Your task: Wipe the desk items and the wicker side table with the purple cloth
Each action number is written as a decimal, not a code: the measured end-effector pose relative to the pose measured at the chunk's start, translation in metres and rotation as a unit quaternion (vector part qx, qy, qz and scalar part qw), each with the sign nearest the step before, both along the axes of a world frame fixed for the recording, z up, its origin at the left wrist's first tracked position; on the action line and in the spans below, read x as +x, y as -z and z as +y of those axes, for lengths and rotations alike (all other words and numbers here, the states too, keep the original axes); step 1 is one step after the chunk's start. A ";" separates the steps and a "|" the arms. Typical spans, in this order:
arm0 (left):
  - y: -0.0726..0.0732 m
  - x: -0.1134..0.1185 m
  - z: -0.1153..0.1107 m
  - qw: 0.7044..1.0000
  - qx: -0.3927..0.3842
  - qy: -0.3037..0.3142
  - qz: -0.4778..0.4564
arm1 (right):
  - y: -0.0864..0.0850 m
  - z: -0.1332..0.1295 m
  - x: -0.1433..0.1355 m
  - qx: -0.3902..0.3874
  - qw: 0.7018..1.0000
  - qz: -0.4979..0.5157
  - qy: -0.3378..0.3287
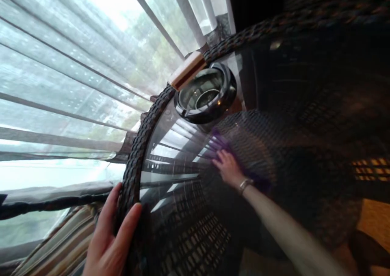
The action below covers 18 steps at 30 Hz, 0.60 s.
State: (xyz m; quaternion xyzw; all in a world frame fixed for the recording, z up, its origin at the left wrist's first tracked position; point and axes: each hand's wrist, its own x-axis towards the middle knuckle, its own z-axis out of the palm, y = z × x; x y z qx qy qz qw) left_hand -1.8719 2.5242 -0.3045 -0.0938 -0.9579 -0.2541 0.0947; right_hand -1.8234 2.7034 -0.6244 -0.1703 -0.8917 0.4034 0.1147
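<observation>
L hand (111,237) curls over the dark woven wicker rim (134,158) of the round glass tabletop (173,146), thumb on the inside, fingers outside. R hand (228,167), fingers spread flat, presses a purple cloth (219,143) onto the glass, just below a round dark glass ashtray (205,93); contents of ashtray unclear w/ glare. Small copper-coloured box (186,70) touches ashtray's edge.

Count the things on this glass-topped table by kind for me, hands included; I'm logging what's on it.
Round dark glass ashtray: 1
Copper-coloured rectangular box: 1
Purple cleaning cloth, under the right hand: 1
Hands, counting the left hand gripping the woven wicker rim: 2
Total: 5
</observation>
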 end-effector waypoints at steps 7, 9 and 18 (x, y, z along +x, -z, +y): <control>0.002 -0.004 -0.004 0.998 0.040 -0.013 -0.041 | 0.012 0.079 0.056 0.029 0.997 0.029 -0.065; 0.000 -0.001 0.002 0.998 0.043 -0.019 -0.037 | 0.021 0.167 0.072 0.041 0.991 0.006 0.131; 0.000 0.017 0.012 0.991 0.085 0.068 -0.075 | -0.009 -0.039 0.086 0.001 0.996 -0.034 -0.081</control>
